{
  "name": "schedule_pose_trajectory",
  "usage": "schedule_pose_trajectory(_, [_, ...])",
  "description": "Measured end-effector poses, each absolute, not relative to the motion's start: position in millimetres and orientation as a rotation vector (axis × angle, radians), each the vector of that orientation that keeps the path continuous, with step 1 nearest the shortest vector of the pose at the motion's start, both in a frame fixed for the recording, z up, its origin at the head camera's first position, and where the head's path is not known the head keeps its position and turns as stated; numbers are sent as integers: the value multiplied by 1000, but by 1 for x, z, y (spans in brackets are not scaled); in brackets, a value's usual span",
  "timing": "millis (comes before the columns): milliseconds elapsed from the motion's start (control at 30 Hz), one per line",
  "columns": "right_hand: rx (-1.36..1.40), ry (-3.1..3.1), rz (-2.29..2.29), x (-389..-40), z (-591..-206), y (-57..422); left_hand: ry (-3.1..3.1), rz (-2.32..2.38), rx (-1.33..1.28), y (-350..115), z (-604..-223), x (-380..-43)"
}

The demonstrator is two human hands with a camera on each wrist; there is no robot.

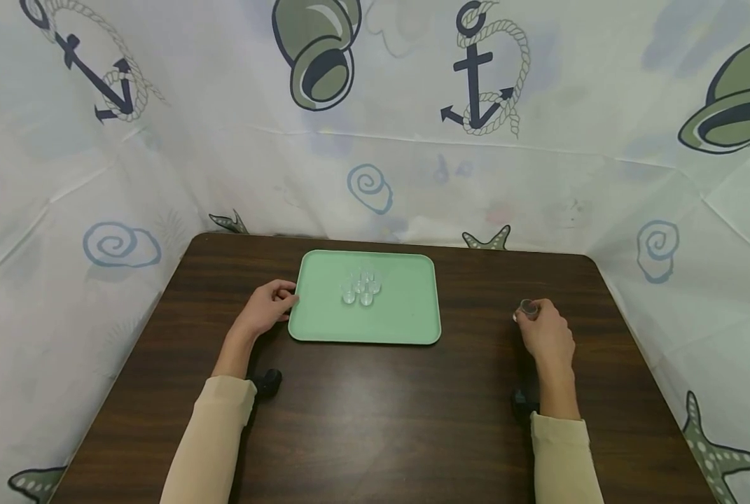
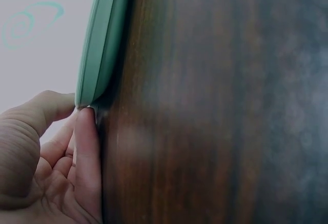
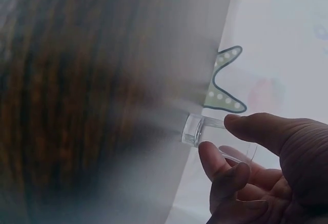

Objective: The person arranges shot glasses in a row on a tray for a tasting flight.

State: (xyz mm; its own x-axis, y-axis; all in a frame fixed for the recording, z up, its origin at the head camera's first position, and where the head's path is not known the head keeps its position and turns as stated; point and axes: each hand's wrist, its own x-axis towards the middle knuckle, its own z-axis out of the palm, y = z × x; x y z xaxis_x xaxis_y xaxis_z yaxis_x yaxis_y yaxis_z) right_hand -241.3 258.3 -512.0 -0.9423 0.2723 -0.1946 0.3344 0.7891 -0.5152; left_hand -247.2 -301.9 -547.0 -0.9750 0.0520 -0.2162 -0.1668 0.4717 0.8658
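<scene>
A green tray (image 1: 406, 308) lies on the table with several small clear glasses (image 1: 366, 287) grouped near its middle. At the tray's left edge, my left hand (image 1: 270, 306) pinches the rim (image 2: 97, 65); in the left wrist view the thumb is at its upper edge and a finger below. To the right of the tray, my right hand (image 1: 547, 334) grips a clear shot glass (image 3: 192, 129) between thumb and fingers. The glass is upright, its thick base at or just over the tabletop; I cannot tell if it touches.
The dark wood table (image 1: 362, 413) has rounded back corners. Close behind it hangs a white curtain (image 1: 425, 189) printed with anchors, shells and starfish. Each wrist wears a black device (image 1: 267, 383).
</scene>
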Motion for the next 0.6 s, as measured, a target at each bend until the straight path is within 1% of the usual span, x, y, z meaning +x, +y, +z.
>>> schedule_pose_trajectory(233, [463, 2902, -847, -240, -509, 253, 2506, 1521, -93, -303, -548, -247])
schedule_pose_trajectory(600, [451, 2933, -860, -235, -504, 227, 2512, 1510, -99, -304, -548, -245])
